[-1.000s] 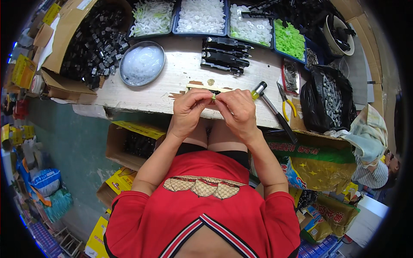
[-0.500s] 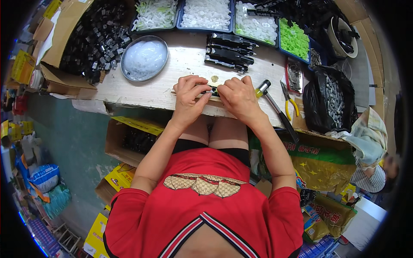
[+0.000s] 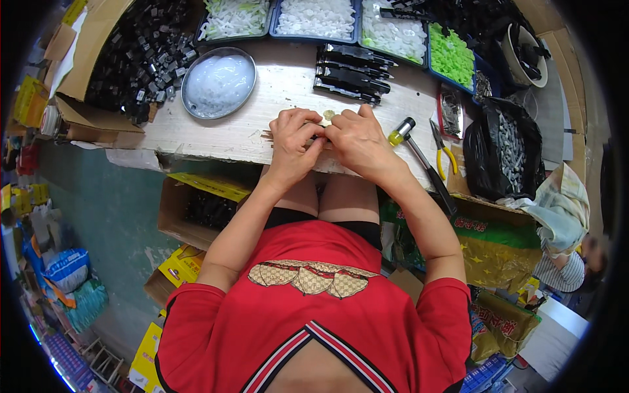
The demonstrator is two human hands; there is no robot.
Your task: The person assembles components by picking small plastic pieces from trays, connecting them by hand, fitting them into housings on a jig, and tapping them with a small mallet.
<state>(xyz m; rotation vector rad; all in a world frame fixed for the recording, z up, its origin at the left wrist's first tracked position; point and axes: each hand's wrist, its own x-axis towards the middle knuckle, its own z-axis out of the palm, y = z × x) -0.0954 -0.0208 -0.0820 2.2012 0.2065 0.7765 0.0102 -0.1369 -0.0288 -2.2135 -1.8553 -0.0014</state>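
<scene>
My left hand (image 3: 293, 139) and my right hand (image 3: 357, 139) meet at the front edge of a pale wooden worktable (image 3: 275, 85). Both pinch a small light-coloured part (image 3: 325, 119) between their fingertips; most of it is hidden by the fingers. Just beyond the hands lies a row of assembled black parts (image 3: 352, 72). A screwdriver with a yellow and black handle (image 3: 416, 154) lies to the right of my right hand, with yellow-handled pliers (image 3: 442, 152) beside it.
A round metal dish of clear pieces (image 3: 218, 82) sits left of the hands. Blue trays of white pieces (image 3: 316, 16) and green pieces (image 3: 449, 54) line the back. A cardboard box of black parts (image 3: 134, 52) stands at left, a black bag of screws (image 3: 504, 154) at right.
Both hands stay pressed together on the small part and have shifted a little farther onto the table. Their fingers have turned slightly around it.
</scene>
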